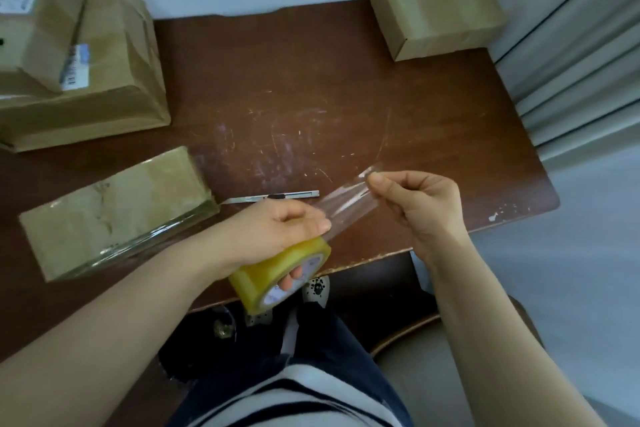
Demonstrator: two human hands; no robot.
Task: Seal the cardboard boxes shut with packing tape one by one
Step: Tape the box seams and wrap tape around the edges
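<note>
My left hand (pixel 277 236) grips a yellowish roll of clear packing tape (pixel 263 276) at the table's front edge, fingers through its core. A clear strip of tape (pixel 346 201) stretches from the roll up to the right, and my right hand (pixel 419 204) pinches its free end between thumb and forefinger. A flat cardboard box (pixel 114 211) with glossy tape on it lies to the left of my hands. A small closed cardboard box (pixel 436 7) sits at the far right corner of the table.
Two larger cardboard boxes are stacked at the far left (pixel 86 80), the upper one (pixel 31 17) bearing a label. A metal utility knife (pixel 273 198) lies on the scratched brown table (pixel 311 97) just beyond my left hand. My legs and a chair show below the table edge.
</note>
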